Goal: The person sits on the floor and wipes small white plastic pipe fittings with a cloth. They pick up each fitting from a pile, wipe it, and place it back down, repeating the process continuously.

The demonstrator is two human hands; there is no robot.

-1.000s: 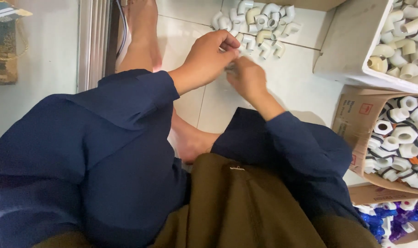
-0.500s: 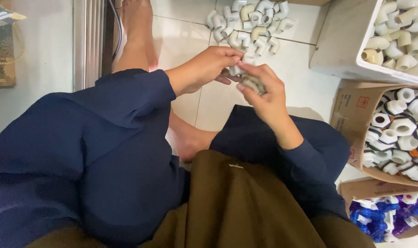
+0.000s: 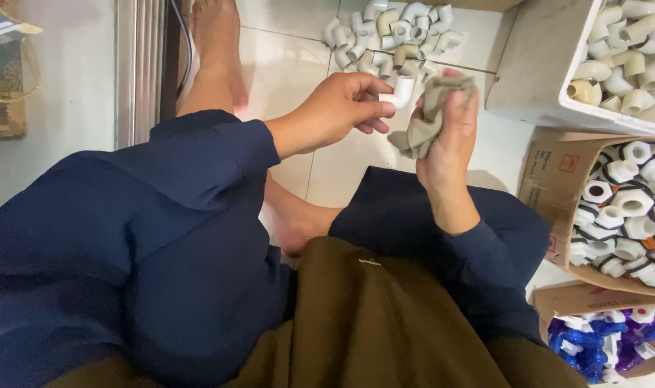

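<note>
The left hand (image 3: pixel 335 111) pinches a white pipe elbow (image 3: pixel 400 91) between thumb and fingertips, holding it in the air above the tiled floor (image 3: pixel 284 65). The right hand (image 3: pixel 450 133) is closed around a grey-green rag (image 3: pixel 428 115), which touches the elbow's side. Both hands sit over the person's knees, clad in dark blue. Just beyond them, toward the far edge of the floor, lies a pile of elbows (image 3: pixel 392 36), white and cream. At the right edge stands a white tray (image 3: pixel 536 72) of similar fittings, and nearer the person a cardboard box (image 3: pixel 550 179) of white threaded fittings, then another box with blue fittings (image 3: pixel 593 345).
</note>
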